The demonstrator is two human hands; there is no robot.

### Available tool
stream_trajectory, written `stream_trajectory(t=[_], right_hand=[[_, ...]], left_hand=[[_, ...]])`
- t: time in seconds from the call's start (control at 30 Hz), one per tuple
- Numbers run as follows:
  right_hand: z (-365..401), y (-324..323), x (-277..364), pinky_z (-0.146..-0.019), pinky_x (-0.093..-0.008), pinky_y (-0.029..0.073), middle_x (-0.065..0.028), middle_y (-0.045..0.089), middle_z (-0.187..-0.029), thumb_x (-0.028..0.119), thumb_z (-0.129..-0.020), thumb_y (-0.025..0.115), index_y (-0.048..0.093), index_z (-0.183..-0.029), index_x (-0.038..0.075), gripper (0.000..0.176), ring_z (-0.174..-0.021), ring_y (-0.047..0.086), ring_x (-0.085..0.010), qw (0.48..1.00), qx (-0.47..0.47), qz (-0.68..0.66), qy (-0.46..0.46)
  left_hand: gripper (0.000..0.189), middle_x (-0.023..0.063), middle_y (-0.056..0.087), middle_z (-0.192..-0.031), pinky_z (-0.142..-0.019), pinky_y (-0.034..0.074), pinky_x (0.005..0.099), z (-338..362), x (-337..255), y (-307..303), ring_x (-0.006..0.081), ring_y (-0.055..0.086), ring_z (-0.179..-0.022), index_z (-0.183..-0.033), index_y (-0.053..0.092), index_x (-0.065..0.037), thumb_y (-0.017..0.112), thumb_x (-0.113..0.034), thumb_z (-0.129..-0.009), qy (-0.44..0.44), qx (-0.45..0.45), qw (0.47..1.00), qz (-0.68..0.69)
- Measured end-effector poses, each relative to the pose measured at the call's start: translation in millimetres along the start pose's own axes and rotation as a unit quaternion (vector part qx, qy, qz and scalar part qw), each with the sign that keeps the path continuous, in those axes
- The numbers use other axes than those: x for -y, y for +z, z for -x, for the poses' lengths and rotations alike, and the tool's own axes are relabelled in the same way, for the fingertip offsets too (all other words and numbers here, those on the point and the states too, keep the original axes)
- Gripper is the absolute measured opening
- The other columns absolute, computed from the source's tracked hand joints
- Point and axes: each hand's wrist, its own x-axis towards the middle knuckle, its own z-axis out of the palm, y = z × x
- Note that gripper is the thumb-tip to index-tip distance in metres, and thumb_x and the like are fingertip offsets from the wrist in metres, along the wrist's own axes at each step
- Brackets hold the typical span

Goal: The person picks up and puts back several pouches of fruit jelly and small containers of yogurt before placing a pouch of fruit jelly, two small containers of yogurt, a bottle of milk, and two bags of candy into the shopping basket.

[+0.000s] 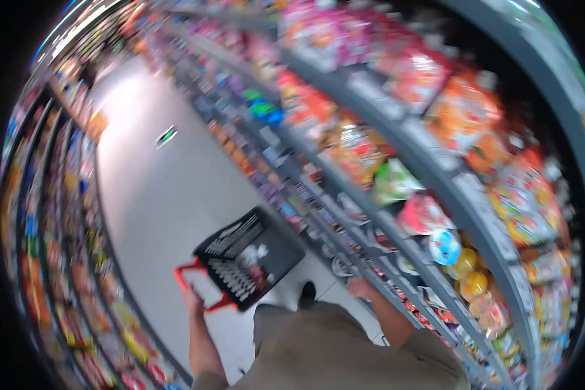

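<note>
A black shopping basket (266, 253) with a red handle (181, 278) is tilted in front of my body, above the aisle floor. My left hand (192, 300) is closed around that handle. A small white item (257, 253) lies inside the basket, too blurred to name. My right hand (363, 290) hangs by the lower shelves on the right. Blur hides its fingers, and I see nothing in it.
Tall shelves of bagged sweets (465, 110) run along the right side. On the left, more shelves (65, 260) hold packaged goods. A pale floor (136, 214) stretches up the aisle between them, with a small green-and-white marking (167, 136) on it.
</note>
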Motion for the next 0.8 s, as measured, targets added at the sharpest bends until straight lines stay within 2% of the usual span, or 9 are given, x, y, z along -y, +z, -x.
stream_trajectory(t=[0.03,0.07,0.1,0.3,0.43,0.53,0.57,0.7,0.8], right_hand=[[-17.2,5.3,25.1,-0.054,-0.0359,0.051,-0.0110,0.066,-0.075,0.012,-0.088,0.063,0.065,-0.092,0.000,0.013,-0.061,0.064,-0.0236,0.941,-0.041,0.325,-0.089],[-28.1,39.3,68.6,-0.052,-0.0339,0.051,-0.0092,0.065,-0.074,0.003,-0.087,0.064,0.066,-0.098,-0.001,0.012,-0.060,0.063,-0.0201,0.947,-0.173,0.243,0.117],[-32.5,68.5,98.8,-0.052,-0.0322,0.051,-0.0095,0.067,-0.077,0.004,-0.091,0.061,0.066,-0.099,-0.001,0.011,-0.060,0.063,-0.0179,0.944,-0.238,0.155,0.168],[-50.9,137.3,133.4,-0.056,-0.0270,0.053,-0.0100,0.069,-0.083,0.018,-0.097,0.058,0.065,-0.102,0.000,0.019,-0.064,0.064,-0.0157,0.909,-0.222,0.186,0.300],[-36.7,164.1,102.7,-0.052,-0.0276,0.046,-0.0035,0.062,-0.076,0.022,-0.096,0.060,0.065,-0.097,0.004,0.019,-0.059,0.058,-0.0132,0.894,-0.275,0.005,0.353],[-41.8,217.5,120.8,-0.054,-0.0347,0.052,-0.0148,0.066,-0.081,0.022,-0.093,0.065,0.065,-0.105,-0.001,0.025,-0.062,0.062,-0.0228,0.874,-0.233,0.181,0.386],[-44.2,229.0,123.6,-0.055,-0.0351,0.054,-0.0131,0.068,-0.083,0.024,-0.093,0.065,0.067,-0.107,0.000,0.028,-0.065,0.065,-0.0219,0.869,-0.209,0.244,0.376],[-62.4,255.7,129.1,-0.058,-0.0312,0.055,-0.0107,0.070,-0.085,0.022,-0.095,0.062,0.069,-0.111,0.000,0.028,-0.069,0.068,-0.0194,0.871,-0.250,0.138,0.401],[-90.3,260.6,131.4,-0.060,-0.0302,0.055,-0.0112,0.071,-0.089,0.022,-0.096,0.061,0.068,-0.112,0.000,0.029,-0.071,0.069,-0.0183,0.875,-0.256,0.197,0.362]], left_hand=[[0.040,-0.0070,0.033,-0.050,-0.036,0.026,0.0284,-2.2,1.2,-1.0,0.0097,0.031,-0.039,-0.063,0.043,-0.022,0.060,-0.038,-0.095,0.017,0.010,1.000,0.021],[0.040,-0.0069,0.034,-0.051,-0.037,0.027,0.0280,-5.9,-0.5,-1.6,0.0093,0.033,-0.040,-0.063,0.044,-0.022,0.060,-0.040,-0.095,0.021,0.025,0.999,0.021],[0.040,-0.0067,0.037,-0.052,-0.038,0.029,0.0280,6.3,-10.8,0.2,0.0090,0.034,-0.041,-0.062,0.046,-0.022,0.062,-0.039,-0.094,0.027,0.015,1.000,-0.002],[0.039,0.0008,0.053,-0.060,-0.044,0.044,0.0326,-11.0,-55.7,8.8,0.0130,0.050,-0.047,-0.070,0.056,-0.008,0.071,-0.038,-0.089,0.009,-0.052,0.996,-0.077],[0.039,0.0003,0.053,-0.060,-0.043,0.043,0.0306,-40.2,-76.7,11.1,0.0120,0.049,-0.047,-0.071,0.056,-0.007,0.071,-0.038,-0.089,-0.008,-0.041,0.997,-0.068],[0.039,0.0000,0.052,-0.060,-0.042,0.042,0.0307,-57.8,-89.7,12.4,0.0119,0.049,-0.046,-0.072,0.057,-0.006,0.071,-0.038,-0.090,-0.020,-0.016,0.998,-0.052],[0.038,-0.0001,0.052,-0.059,-0.042,0.042,0.0308,-60.1,-92.8,11.7,0.0119,0.049,-0.046,-0.073,0.058,-0.006,0.071,-0.037,-0.090,-0.019,-0.006,0.999,-0.048],[0.037,0.0000,0.051,-0.058,-0.041,0.042,0.0307,-55.9,-97.6,7.9,0.0113,0.048,-0.045,-0.074,0.059,-0.005,0.069,-0.036,-0.092,-0.017,0.015,0.999,-0.049],[0.038,0.0003,0.051,-0.058,-0.040,0.042,0.0307,-54.0,-96.7,6.2,0.0114,0.047,-0.044,-0.074,0.057,-0.005,0.067,-0.036,-0.094,-0.018,0.028,0.998,-0.049]])
